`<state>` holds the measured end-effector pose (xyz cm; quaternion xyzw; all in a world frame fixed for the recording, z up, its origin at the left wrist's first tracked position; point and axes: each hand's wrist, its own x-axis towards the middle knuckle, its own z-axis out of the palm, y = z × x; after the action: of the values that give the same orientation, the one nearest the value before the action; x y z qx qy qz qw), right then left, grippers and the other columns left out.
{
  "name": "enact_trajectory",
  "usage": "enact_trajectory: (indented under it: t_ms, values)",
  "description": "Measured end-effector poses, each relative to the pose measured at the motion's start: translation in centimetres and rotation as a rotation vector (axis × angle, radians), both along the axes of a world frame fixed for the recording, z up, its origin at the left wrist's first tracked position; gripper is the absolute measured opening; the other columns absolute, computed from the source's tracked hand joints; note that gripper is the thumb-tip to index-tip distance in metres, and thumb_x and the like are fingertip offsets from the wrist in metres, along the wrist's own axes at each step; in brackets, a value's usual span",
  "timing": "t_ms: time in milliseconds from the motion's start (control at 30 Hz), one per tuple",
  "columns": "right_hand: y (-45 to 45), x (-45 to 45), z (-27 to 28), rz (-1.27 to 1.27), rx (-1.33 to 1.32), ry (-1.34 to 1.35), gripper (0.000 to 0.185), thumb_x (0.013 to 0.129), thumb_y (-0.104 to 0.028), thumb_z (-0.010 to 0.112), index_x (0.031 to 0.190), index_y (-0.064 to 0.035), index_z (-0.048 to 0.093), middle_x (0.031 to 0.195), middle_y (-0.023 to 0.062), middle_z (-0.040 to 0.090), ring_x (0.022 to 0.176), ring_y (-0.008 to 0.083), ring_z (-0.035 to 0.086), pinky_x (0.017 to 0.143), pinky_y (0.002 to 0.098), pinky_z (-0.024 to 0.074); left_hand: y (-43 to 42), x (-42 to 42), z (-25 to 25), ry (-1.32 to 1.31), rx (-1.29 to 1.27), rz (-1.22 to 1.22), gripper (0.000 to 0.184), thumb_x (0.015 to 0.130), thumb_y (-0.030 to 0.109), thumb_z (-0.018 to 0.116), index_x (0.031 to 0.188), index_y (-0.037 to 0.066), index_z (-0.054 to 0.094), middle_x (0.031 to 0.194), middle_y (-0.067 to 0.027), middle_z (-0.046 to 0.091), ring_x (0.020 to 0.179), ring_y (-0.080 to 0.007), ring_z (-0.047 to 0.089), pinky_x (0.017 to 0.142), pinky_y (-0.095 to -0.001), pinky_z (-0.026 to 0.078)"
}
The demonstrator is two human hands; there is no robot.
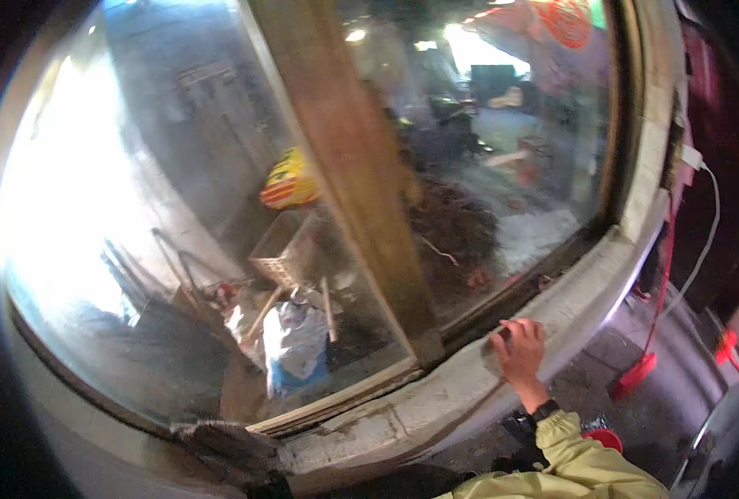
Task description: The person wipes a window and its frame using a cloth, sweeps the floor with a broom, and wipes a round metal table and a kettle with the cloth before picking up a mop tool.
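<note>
My right hand [521, 353] rests on the pale, rough window sill [436, 395], close to the lower corner of the wooden frame. Its fingers are a little bent and apart, and I see nothing held in them. A dark band circles the wrist, below a yellow-green sleeve [565, 441]. The large window [369, 183] rises in front, its glass dusty and split by a thick wooden post [349, 158]. A dark, crumpled cloth-like thing [224, 449] lies at the sill's left end. My left hand does not show.
Through the glass appear a plastic crate [282, 249], a yellow bag [290, 179], a white-and-blue sack [296, 345] and wooden sticks. To the right stand a red broom [635, 374] and a hanging white cable [710, 241]. A red basin [606, 438] is partly hidden behind my sleeve.
</note>
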<state>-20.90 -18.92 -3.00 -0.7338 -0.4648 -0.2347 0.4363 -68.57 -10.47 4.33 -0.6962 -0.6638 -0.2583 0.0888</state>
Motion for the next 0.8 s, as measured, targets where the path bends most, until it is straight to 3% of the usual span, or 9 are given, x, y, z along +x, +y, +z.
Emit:
enact_trajectory:
  t_ms: [167,267,367,500,533,800]
  values:
    - [0.5,-0.1,-1.1,0.003,0.068,0.006,0.022,0.074,-0.025,0.058,0.090,-0.0103,0.056,0.083,0.0062,0.051,0.082,0.0245,0.050,0.073,0.0382,0.0388,1.0,7.5,-2.0,-0.006,-0.055,-0.170,0.039,0.079,0.013,0.056,0.115,0.003,0.048,0.110,-0.0106,0.054,0.100,-0.0195,0.052,0.089,-0.0303,0.040]
    - [-0.4,-0.1,-0.4,0.022,0.056,0.089,0.025,0.077,-0.030,0.058,0.092,-0.0104,0.057,0.091,0.0066,0.050,0.089,0.0263,0.048,0.077,0.0386,0.0388,0.7,11.9,-2.3,0.005,-0.073,-0.260,0.039,0.079,0.013,0.056,0.115,0.003,0.048,0.110,-0.0107,0.054,0.100,-0.0196,0.052,0.089,-0.0305,0.040]
    - [-0.7,-0.2,0.2,0.010,0.020,0.098,0.025,0.075,-0.030,0.061,0.093,-0.0129,0.057,0.090,0.0043,0.051,0.086,0.0245,0.049,0.076,0.0358,0.0406,0.5,13.4,-2.8,0.007,-0.081,-0.321,0.039,0.079,0.014,0.056,0.115,0.003,0.048,0.110,-0.0107,0.054,0.100,-0.0197,0.052,0.089,-0.0306,0.040]
    - [0.4,-0.7,-0.3,-0.035,0.111,-0.013,0.022,0.065,-0.016,0.058,0.086,-0.0119,0.058,0.081,0.0041,0.053,0.080,0.0244,0.052,0.070,0.0378,0.0423,0.8,12.7,-3.0,-0.030,-0.083,-0.339,0.039,0.078,0.014,0.056,0.115,0.003,0.048,0.110,-0.0108,0.054,0.099,-0.0199,0.052,0.089,-0.0308,0.040]
    - [0.9,-0.2,-1.7,0.012,0.110,-0.068,0.016,0.072,-0.021,0.056,0.085,-0.0112,0.058,0.083,0.0054,0.054,0.082,0.0238,0.051,0.075,0.0386,0.0395,0.4,12.1,-2.9,-0.030,-0.080,-0.332,0.039,0.078,0.014,0.056,0.115,0.003,0.048,0.110,-0.0108,0.054,0.099,-0.0200,0.052,0.089,-0.0308,0.040]
    - [0.0,-0.4,-0.4,0.061,0.041,0.039,0.020,0.079,-0.028,0.056,0.087,-0.0101,0.057,0.088,0.0063,0.050,0.087,0.0270,0.048,0.079,0.0402,0.0370,1.2,12.1,-0.6,0.022,-0.065,-0.365,0.039,0.078,0.014,0.056,0.114,0.003,0.048,0.110,-0.0110,0.054,0.099,-0.0203,0.052,0.088,-0.0312,0.040]
